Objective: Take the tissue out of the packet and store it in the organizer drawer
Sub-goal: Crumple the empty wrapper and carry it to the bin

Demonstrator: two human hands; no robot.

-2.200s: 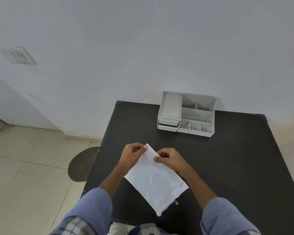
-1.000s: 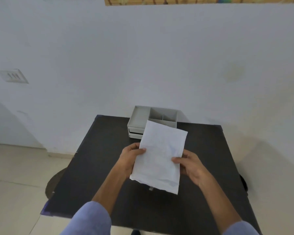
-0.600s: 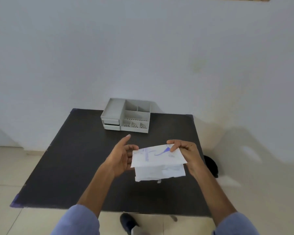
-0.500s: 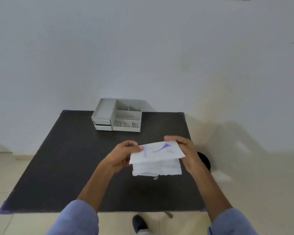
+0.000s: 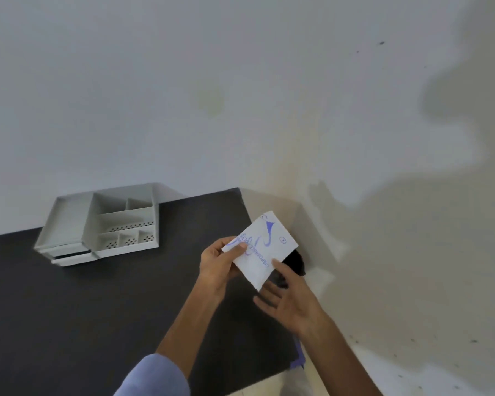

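A white tissue packet [image 5: 265, 247] with blue print is held in the air over the table's right edge. My left hand [image 5: 219, 262] pinches its left end between thumb and fingers. My right hand [image 5: 287, 301] is under the packet's lower corner with fingers spread, its thumb touching the packet's lower edge. No tissue shows outside the packet. The grey organizer [image 5: 103, 227] stands at the back left of the black table [image 5: 103, 315], with open top compartments and shut drawers on its left front.
A white wall rises right behind the table. Pale floor lies to the right of the table. A dark round object [image 5: 296, 262] sits on the floor just past the table's right edge, partly behind the packet.
The packet was turned over, printed side up, and carried right to the table's edge. My right hand has loosened and its fingers have spread. The view has swung right and tilted.
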